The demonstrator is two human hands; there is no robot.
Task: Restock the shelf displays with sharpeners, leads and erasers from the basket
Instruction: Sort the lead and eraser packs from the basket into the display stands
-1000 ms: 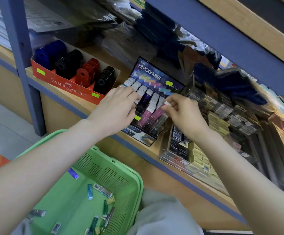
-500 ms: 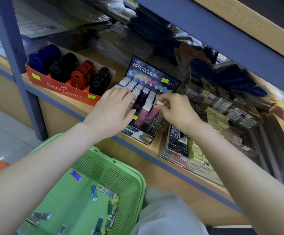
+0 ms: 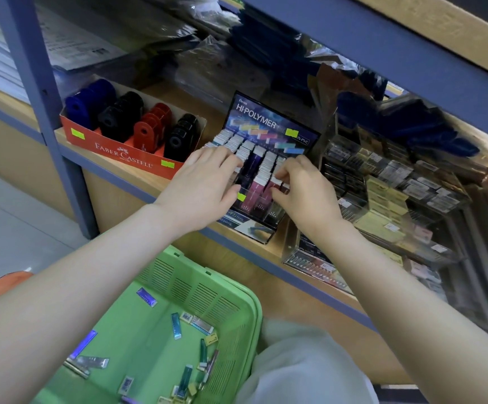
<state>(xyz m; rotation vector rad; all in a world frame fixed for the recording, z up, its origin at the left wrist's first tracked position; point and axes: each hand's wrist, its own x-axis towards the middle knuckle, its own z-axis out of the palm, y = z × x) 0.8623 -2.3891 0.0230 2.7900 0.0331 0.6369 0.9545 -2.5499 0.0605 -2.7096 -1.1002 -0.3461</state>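
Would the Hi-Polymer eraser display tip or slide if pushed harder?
Probably slides rather than tips: the Hi-Polymer display sits low on a broad stepped base. It looks like light card, so may flex. The left hand, resting flat on its rows, likely steadies it.

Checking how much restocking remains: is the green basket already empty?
No, several small packets lie scattered on the bottom of the green basket.
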